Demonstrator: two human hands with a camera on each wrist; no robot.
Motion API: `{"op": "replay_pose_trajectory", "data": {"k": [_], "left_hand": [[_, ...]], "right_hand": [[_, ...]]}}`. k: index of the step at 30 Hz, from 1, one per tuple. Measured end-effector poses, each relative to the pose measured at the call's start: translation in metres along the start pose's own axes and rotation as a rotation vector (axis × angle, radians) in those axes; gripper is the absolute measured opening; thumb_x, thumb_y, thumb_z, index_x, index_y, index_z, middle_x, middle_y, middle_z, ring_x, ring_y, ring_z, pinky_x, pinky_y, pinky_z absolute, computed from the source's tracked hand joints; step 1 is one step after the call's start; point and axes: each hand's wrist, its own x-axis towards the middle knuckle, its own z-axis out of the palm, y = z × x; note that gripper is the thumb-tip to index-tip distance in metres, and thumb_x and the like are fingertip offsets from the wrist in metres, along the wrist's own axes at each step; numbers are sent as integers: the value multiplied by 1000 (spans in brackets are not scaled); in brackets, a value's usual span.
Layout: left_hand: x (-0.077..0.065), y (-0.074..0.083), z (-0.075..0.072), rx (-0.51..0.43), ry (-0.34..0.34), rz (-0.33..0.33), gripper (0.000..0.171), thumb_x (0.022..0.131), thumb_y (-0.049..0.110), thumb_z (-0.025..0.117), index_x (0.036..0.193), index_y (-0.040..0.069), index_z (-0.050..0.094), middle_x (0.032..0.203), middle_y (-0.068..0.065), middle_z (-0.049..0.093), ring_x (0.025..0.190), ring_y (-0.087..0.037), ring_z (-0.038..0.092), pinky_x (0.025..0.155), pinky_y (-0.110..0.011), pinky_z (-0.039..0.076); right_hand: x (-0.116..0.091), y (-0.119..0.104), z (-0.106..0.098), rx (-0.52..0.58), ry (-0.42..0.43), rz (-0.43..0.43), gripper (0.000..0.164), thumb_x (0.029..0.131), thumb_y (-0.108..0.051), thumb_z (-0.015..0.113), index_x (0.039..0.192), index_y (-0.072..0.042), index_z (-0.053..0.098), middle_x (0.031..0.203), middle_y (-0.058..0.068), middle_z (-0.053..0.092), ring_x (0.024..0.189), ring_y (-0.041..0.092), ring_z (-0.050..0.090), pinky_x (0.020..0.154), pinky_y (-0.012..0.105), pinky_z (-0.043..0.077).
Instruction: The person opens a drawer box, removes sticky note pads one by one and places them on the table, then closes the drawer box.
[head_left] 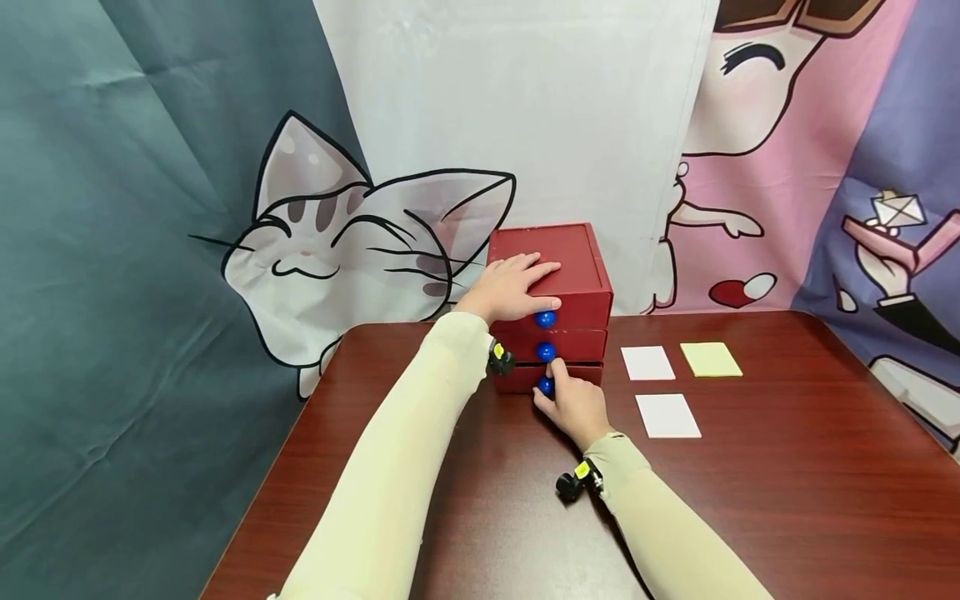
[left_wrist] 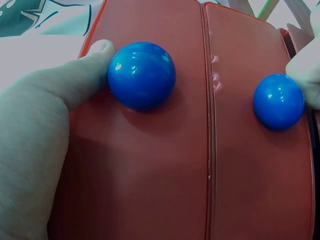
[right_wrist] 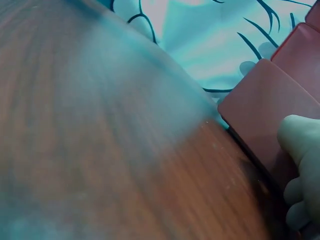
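A red box of three stacked drawers (head_left: 581,310) stands at the back of the table, with a round blue knob on each front. My left hand (head_left: 510,287) rests on the box's top, fingers spread, its thumb beside the top blue knob (left_wrist: 142,76). Lower down, my right hand (head_left: 579,410) pinches the bottom blue knob (head_left: 546,386) between thumb and index finger. The middle blue knob (left_wrist: 278,102) sits just above that index finger. A dark gap runs along the upper edge of the bottom drawer (head_left: 517,382). In the right wrist view the hand hides the bottom knob.
Right of the box lie two white paper squares, one farther back (head_left: 648,363) and one nearer (head_left: 668,416), and a yellow paper square (head_left: 711,359). The brown wooden table (head_left: 810,483) ends at a cartoon-printed cloth (head_left: 585,108) behind.
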Motion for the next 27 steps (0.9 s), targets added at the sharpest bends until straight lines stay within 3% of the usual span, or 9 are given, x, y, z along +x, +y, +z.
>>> {"op": "replay_pose_trajectory", "data": {"k": [8,15,27], "left_hand": [[0,0,1,-11,0,-3,74,96,67,48,160,36,29,167,-1,22,154,-26,18,124,-49,10],[-1,-1,-2,-17,0,2,74,96,67,49,160,35,29,168,-1,22,153,-26,18,124,-48,10],[-2,-1,-1,-6,2,2,74,96,67,48,160,35,30,167,-2,23,153,-26,19,124,-48,12]], "right_hand": [[-14,-8,-18,28,-46,33,60,82,-34,80,127,-8,49,47,-5,41,37,17,43,35,33,35],[-30,-16,-29,23,-83,-9,48,82,-34,81,117,-11,56,49,-6,44,41,19,49,37,32,36],[-49,-24,-41,32,-107,-21,51,80,-36,84,114,-10,57,50,-6,47,41,17,48,38,32,35]]}}
